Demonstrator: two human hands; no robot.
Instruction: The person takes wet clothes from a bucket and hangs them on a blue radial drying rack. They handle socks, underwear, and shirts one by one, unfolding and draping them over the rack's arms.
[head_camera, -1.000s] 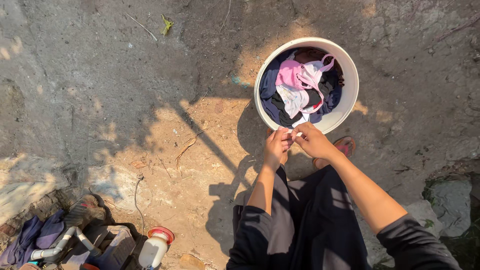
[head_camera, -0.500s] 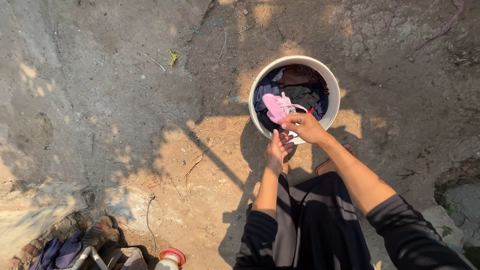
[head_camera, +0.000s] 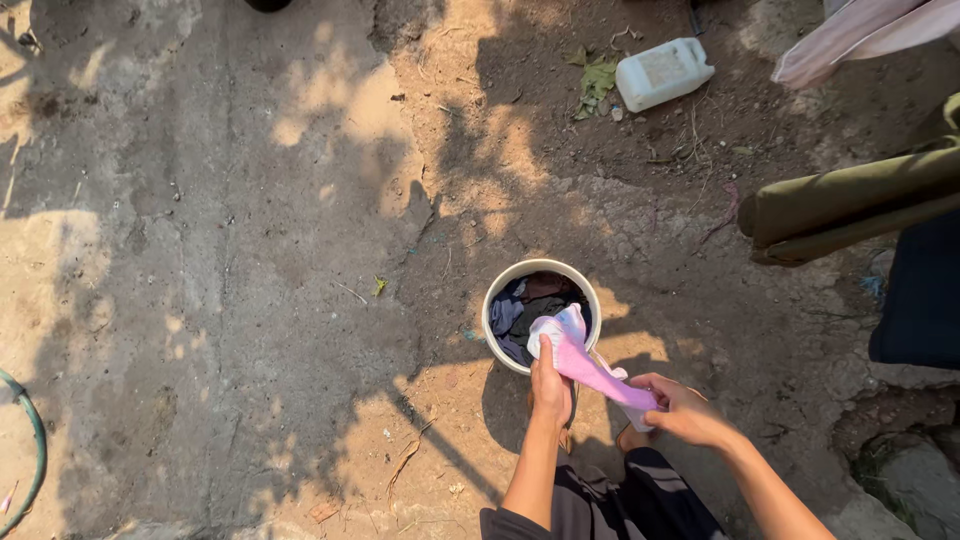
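Hands stretch a pink garment (head_camera: 585, 362) above a white bucket (head_camera: 497, 290) of laundry.
Left hand (head_camera: 551, 385) and right hand (head_camera: 683, 410) both clench it (a loosened hold could drop it onto the dirt ground (head_camera: 250, 250)).

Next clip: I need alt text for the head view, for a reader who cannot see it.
Seen from above, a person's left hand and right hand stretch a pink cloth between them over a white bucket of dark laundry on bare dirt. A white jug lies farther off; garments hang at right.
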